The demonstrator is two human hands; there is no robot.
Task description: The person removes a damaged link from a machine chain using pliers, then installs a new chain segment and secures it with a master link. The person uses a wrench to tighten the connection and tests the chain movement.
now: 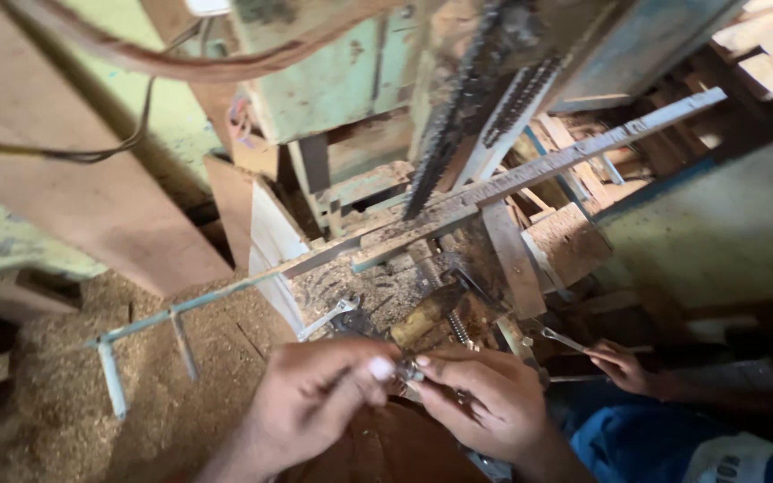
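Note:
My left hand [315,398] and my right hand [485,398] meet at the bottom middle, fingertips pinched together on a small metal part [407,369] held between them. The part is mostly hidden by my fingers. Just beyond my hands lies a silver wrench [326,319] on sawdust, beside a rusty spring and metal pieces [445,320] at the foot of a green sawing machine [342,80]. A toothed saw blade [458,107] runs down the machine's front.
Another person's hand [624,367] at the right holds a slim wrench [563,338]; their blue trousers [646,438] fill the lower right. A long metal rail [494,190] crosses diagonally. Wooden boards [91,179] lean at the left. Sawdust [38,394] covers the floor.

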